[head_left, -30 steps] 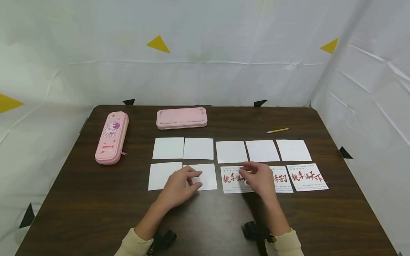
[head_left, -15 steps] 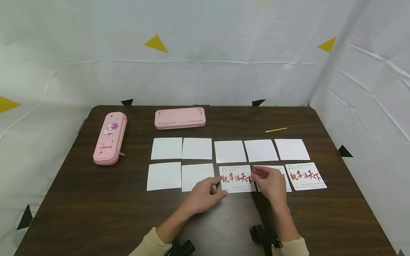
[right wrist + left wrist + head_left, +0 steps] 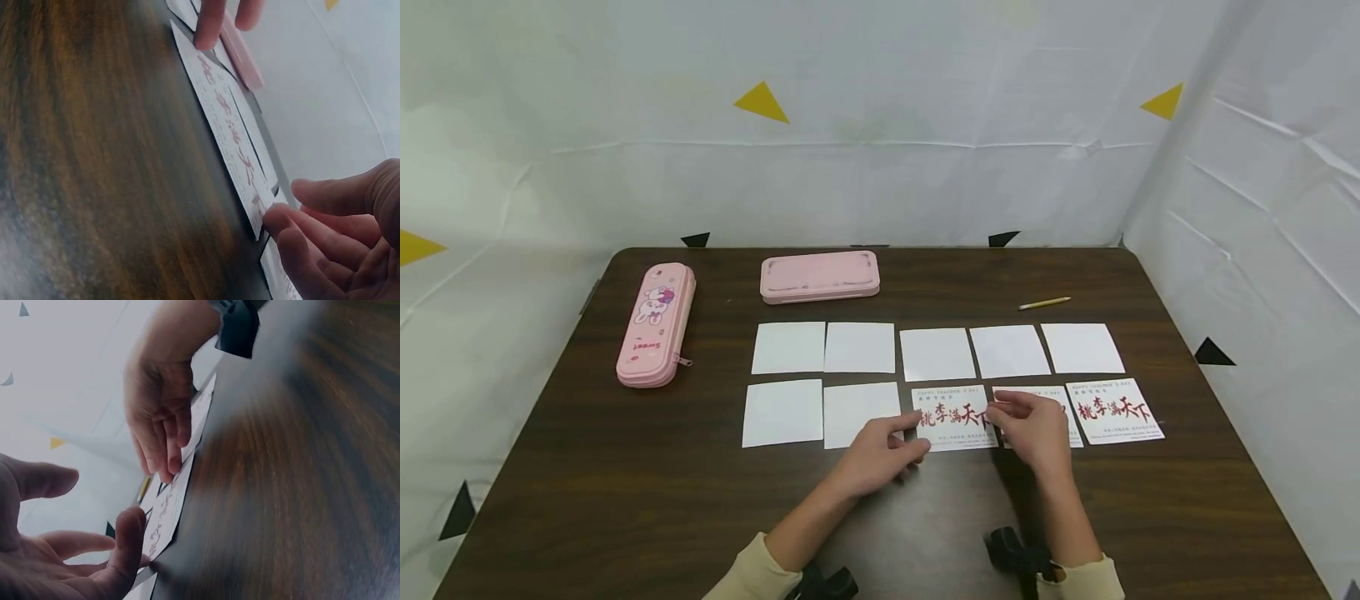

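Observation:
A white card with red Chinese lettering [image 3: 953,429] lies face up on the table between my two hands. My left hand [image 3: 878,454] is at its left edge, fingertips right at the border and thumb apart from the fingers. On the opposite edge rest the fingertips of my right hand [image 3: 1036,429], its thumb held off the card in the right wrist view. That hand partly covers a second printed card [image 3: 1060,392]. Further right lies a third printed card [image 3: 1114,417]. Beside my left hand is a blank white card [image 3: 856,408].
Another blank card [image 3: 782,414] ends the front row. Behind runs a row of several blank cards [image 3: 937,355]. At the back lie a flat pink case [image 3: 820,277], a pink zipped pencil case [image 3: 657,325] and a short yellow pencil [image 3: 1043,303]. White sheeting [image 3: 880,183] encloses the table.
My left hand has moved right, from over the blank card to the printed card's left edge. The right hand has shifted right, from over that card to its right edge.

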Tool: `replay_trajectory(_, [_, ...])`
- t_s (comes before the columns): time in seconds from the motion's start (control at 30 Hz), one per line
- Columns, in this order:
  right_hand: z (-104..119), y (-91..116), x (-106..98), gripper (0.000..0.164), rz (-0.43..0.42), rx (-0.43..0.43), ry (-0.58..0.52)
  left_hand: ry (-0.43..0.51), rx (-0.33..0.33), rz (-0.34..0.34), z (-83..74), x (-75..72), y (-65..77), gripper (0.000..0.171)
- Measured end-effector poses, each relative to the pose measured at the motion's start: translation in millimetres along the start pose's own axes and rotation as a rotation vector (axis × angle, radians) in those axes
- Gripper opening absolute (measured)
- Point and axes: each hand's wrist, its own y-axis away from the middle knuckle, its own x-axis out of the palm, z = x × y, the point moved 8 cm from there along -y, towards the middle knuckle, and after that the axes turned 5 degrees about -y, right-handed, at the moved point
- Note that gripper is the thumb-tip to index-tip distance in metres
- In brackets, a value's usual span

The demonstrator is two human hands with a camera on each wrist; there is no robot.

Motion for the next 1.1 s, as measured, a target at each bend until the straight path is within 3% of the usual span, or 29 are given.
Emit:
replay_trajectory(0.17, [-5, -1, 1, 0.036, 0.041, 0.039, -0.099, 0.207, -0.052, 0.021, 2.6, -0.8, 0.1, 0.054])
replay_trajectory(0.33, [-9, -2, 2, 0.038, 0.062, 0.068, -0.156, 0.292, -0.088, 0.029, 4.3, -0.7, 0.7, 0.055])
replay_trajectory(0.73, [-19, -6, 5, 0.042, 0.088, 0.162, -0.211, 0.281, -0.094, 0.032, 3.3, -0.3, 2.1, 0.057])
replay_trajectory(1.1, [-11, -6, 5, 0.039, 0.069, 0.097, -0.201, 0.224, -0.090, 0.020, 6.4, 1.0, 0.8, 0.056])
